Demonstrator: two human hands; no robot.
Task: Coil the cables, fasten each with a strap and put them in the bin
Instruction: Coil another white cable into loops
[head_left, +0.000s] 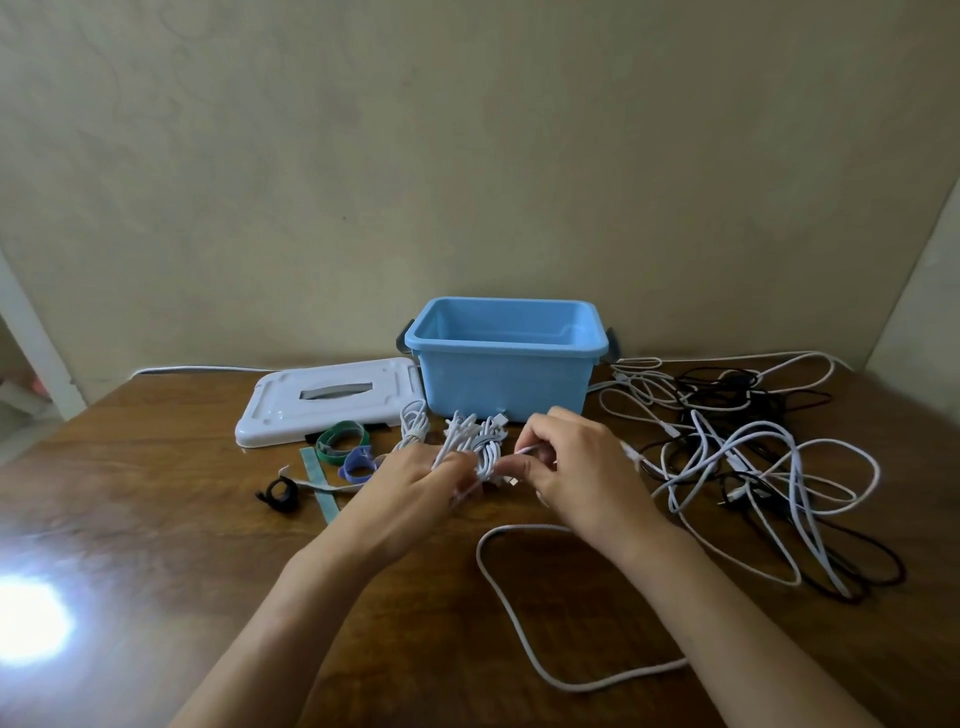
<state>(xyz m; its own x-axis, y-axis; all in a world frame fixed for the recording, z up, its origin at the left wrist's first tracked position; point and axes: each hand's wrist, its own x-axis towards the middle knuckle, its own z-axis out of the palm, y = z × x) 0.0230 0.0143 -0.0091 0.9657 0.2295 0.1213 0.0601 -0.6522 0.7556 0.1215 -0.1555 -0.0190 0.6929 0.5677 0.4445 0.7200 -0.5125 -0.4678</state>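
A blue bin (504, 374) stands open at the back of the wooden table. In front of it my left hand (415, 493) grips a bundle of coiled white cable (475, 441), its loops sticking up past my fingers. My right hand (576, 467) pinches a strand of the same white cable close to the bundle. The cable's free length (514, 618) loops across the table toward me. Left of the bundle lie several straps: a green one (337, 439), a purple one (356, 465), a black one (278, 493) and a flat teal strip (319, 486).
The bin's white lid (311, 410) lies flat to the left of the bin. A tangled heap of white and black cables (753, 457) covers the right side of the table. A bright glare spot (26, 623) sits on the table's near left.
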